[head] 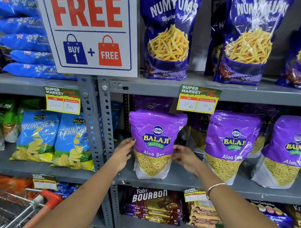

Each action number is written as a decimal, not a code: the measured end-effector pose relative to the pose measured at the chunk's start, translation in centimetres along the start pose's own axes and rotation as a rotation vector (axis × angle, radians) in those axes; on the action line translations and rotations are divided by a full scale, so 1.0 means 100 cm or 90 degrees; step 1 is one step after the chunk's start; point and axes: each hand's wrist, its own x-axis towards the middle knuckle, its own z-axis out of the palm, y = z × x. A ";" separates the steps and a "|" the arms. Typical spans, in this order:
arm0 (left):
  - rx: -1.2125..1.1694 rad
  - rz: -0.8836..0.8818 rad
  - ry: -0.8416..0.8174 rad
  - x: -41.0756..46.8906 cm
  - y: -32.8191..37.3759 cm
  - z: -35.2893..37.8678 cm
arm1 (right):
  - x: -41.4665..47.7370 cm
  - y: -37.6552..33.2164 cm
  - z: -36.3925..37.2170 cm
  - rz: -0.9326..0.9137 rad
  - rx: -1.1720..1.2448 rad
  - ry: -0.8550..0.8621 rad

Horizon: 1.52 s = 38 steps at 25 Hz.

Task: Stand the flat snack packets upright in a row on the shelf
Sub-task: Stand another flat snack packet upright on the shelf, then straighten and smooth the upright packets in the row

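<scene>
A purple Balaji Aloo Sev packet [156, 142] stands upright at the left end of the middle shelf [182, 180]. My left hand [124, 152] rests against its left edge and my right hand [183, 158] against its lower right edge; both hands grip the packet between them. To its right two more purple Aloo Sev packets [231, 145] [287, 151] stand upright in a row. Further purple packets [198, 129] stand behind them, partly hidden.
A grey slotted upright post [97, 126] borders the packet on the left. Blue Crunchex chip bags [53, 137] lean beyond it. Numyums packets [169, 38] fill the shelf above, Bourbon biscuits [153, 207] the one below. A shopping cart [21, 208] sits at lower left.
</scene>
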 end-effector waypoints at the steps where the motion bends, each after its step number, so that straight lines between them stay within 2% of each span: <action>1: -0.096 0.001 0.029 0.000 0.003 0.004 | 0.000 -0.006 -0.005 -0.002 0.043 0.003; 4: -0.231 0.012 0.093 0.008 0.006 0.012 | 0.002 -0.018 -0.009 -0.025 0.095 0.005; 9: -0.262 0.029 0.160 0.008 0.012 0.017 | 0.007 -0.012 -0.015 -0.058 0.090 0.096; 12: -0.246 0.042 0.162 0.003 0.011 0.019 | 0.006 -0.010 -0.020 -0.050 0.078 0.089; 15: -0.122 0.057 0.166 0.000 -0.009 0.014 | 0.003 0.002 -0.020 -0.026 -0.043 0.074; 20: 0.147 0.142 0.262 0.005 -0.043 -0.001 | 0.005 0.016 -0.007 -0.053 -0.116 0.161; 29: 0.248 0.210 0.374 -0.001 -0.040 0.012 | -0.002 0.016 -0.006 -0.085 -0.170 0.228; 31: 0.271 0.240 0.427 -0.018 -0.037 0.027 | -0.011 0.008 -0.006 -0.121 -0.250 0.250; 34: 0.322 0.411 0.463 -0.051 -0.043 0.067 | -0.028 -0.022 -0.017 -0.230 -0.490 0.304; 36: 0.407 0.490 0.404 -0.068 -0.057 0.103 | -0.040 -0.054 -0.034 -0.344 -0.658 0.324; 38: 0.433 0.506 0.250 -0.073 -0.072 0.146 | -0.044 -0.082 -0.064 -0.444 -0.868 0.394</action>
